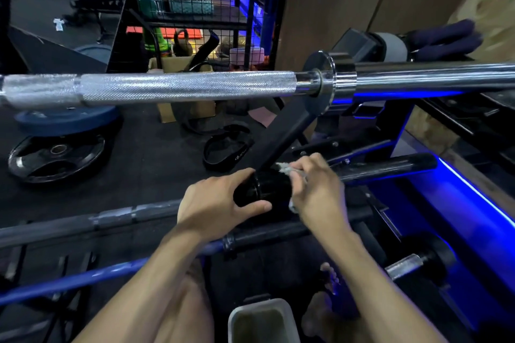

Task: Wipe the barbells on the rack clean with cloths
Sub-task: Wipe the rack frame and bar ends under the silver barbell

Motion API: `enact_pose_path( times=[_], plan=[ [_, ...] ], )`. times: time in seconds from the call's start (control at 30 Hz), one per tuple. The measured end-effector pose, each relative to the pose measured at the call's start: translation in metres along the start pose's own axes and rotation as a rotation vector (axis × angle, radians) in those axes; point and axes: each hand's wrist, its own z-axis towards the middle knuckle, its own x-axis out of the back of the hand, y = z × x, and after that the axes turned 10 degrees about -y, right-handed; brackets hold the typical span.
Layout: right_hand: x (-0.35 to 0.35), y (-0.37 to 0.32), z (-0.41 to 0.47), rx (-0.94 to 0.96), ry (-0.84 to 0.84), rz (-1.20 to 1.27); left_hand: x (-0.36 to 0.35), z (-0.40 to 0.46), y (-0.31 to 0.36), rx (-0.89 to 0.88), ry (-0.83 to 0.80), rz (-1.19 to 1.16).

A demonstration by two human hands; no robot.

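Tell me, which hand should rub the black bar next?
The right hand, probably. It already pinches the cloth against the black barbell, while the left hand grips the bar's collar and carries no cloth.

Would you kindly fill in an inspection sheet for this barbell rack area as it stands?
Surface: dark gym floor.
Job's things: black barbell low on the rack; chrome barbell above; pale cloth.
Clutter: weight plates, belt, grey tub.
Grippers: left hand grips the black barbell's collar; right hand holds the cloth on it.
Cables: nothing seen.
Surroundings: wire cage of gear, blue strip light.
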Motion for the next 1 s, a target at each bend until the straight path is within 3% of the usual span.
enact_pose_path(
  times=[0.13,0.3,0.43,0.6,0.7,0.77,0.9,1.0],
  plan=[
    [0.021,0.031,0.013,-0.204,0.126,-0.027,0.0,0.0,0.0,-0.012,-0.015,-0.011],
    [-0.008,-0.007,-0.014,0.09,0.0,0.006,-0.002,-0.001,0.004,-0.044,0.008,0.022],
    [0.019,0.044,0.013,-0.068,0.079,-0.073,-0.003,0.0,0.005,-0.026,0.003,0.047],
    [0.051,0.053,0.007,-0.168,0.34,0.343,-0.005,0.0,0.001,-0.032,-0.008,0.106],
    [0.044,0.032,-0.011,-0.118,0.375,0.46,-0.004,0.0,-0.002,-0.039,-0.022,0.049],
    [0.03,0.018,-0.023,-0.059,0.295,0.484,-0.003,-0.001,-0.002,-0.04,-0.028,0.042],
    [-0.006,-0.004,-0.047,0.194,-0.163,0.301,-0.003,-0.001,0.0,-0.048,0.013,0.054],
    [-0.009,0.022,-0.039,0.342,-0.147,0.087,-0.003,-0.003,0.0,-0.055,0.017,0.037]
  ],
)
